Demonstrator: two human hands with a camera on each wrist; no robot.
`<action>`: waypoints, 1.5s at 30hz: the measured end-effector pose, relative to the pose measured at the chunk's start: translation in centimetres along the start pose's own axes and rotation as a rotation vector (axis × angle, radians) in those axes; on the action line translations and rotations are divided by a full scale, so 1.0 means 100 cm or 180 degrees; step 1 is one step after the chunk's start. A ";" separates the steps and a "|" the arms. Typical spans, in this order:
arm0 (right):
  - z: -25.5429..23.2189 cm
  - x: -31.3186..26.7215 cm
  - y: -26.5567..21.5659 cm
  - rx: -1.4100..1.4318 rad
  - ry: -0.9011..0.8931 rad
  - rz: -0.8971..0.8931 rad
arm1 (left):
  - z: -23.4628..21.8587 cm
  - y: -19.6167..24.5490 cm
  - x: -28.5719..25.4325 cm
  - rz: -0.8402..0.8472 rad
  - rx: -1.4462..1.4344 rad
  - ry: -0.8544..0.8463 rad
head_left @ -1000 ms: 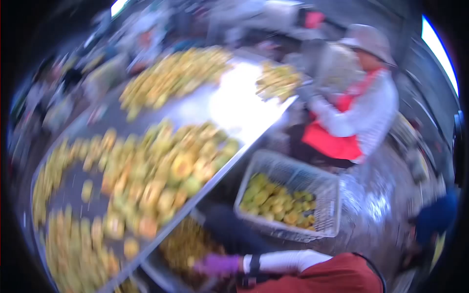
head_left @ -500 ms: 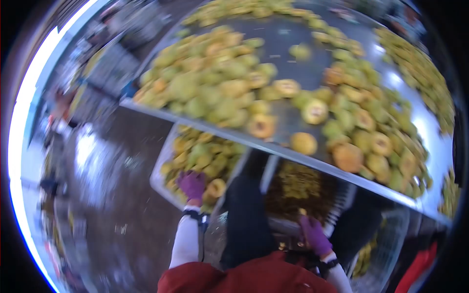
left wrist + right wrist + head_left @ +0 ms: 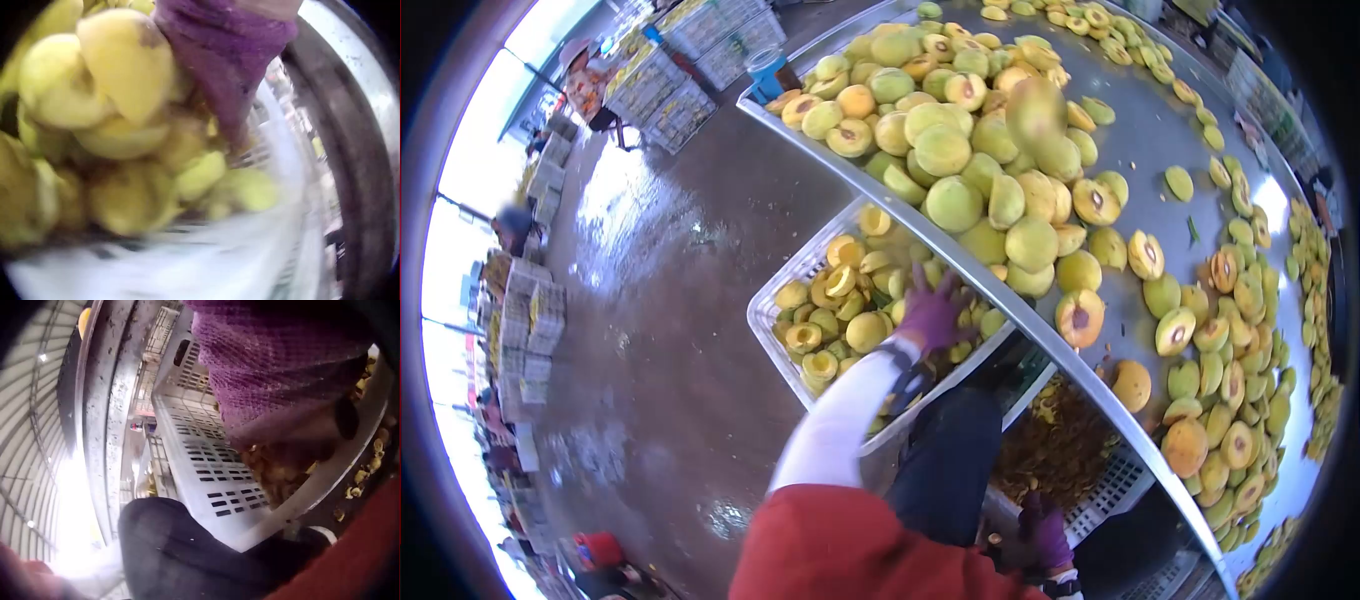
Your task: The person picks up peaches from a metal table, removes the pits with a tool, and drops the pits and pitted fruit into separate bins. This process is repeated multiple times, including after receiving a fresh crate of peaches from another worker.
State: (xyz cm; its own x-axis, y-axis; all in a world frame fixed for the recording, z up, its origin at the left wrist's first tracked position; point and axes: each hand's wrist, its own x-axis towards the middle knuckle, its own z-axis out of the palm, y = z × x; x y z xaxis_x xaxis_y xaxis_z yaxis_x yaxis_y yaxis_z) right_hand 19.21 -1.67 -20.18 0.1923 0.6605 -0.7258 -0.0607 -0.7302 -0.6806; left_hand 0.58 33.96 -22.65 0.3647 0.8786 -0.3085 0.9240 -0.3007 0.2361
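My left hand (image 3: 935,315), in a purple glove, reaches into a pale plastic crate (image 3: 762,335) with fingers spread over yellow-green halved fruit (image 3: 866,332) that looks like peach. In the left wrist view, its glove (image 3: 231,69) points down among the halves by the crate wall. Low in the head view is my right hand (image 3: 1045,530), gloved in purple, beside a second crate (image 3: 1122,492) of brown pits and scraps (image 3: 1055,450). The right wrist view shows its fingers curled round a short handle with a dark round end (image 3: 347,417); the remainder is hidden.
A metal table (image 3: 1135,110) with a raised edge overhangs both crates and bears heaps of cut fruit (image 3: 945,150). My dark-trousered leg (image 3: 948,455) lies between the crates. The wet floor (image 3: 670,290) stretches left towards stacked crates (image 3: 665,100) and a seated person (image 3: 587,85).
The view has swung from the neighbouring worker to the left-hand crate. Over the last half second my left hand shifts deeper towards the table edge, its fingers spreading; the right stays low by the pit crate.
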 end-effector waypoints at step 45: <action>-0.014 0.013 0.032 -0.3645 -0.0286 -0.2036 | -0.018 -0.191 -0.030 -0.0374 0.0560 -0.0055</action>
State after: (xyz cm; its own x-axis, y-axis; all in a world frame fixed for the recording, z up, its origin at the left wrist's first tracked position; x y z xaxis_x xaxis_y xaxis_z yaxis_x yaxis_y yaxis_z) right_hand 20.63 -3.41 -23.20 -0.1911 0.9195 -0.3434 0.8844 0.0096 -0.4666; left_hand -18.33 37.73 -24.56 0.2539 0.9053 -0.3404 0.9655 -0.2581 0.0336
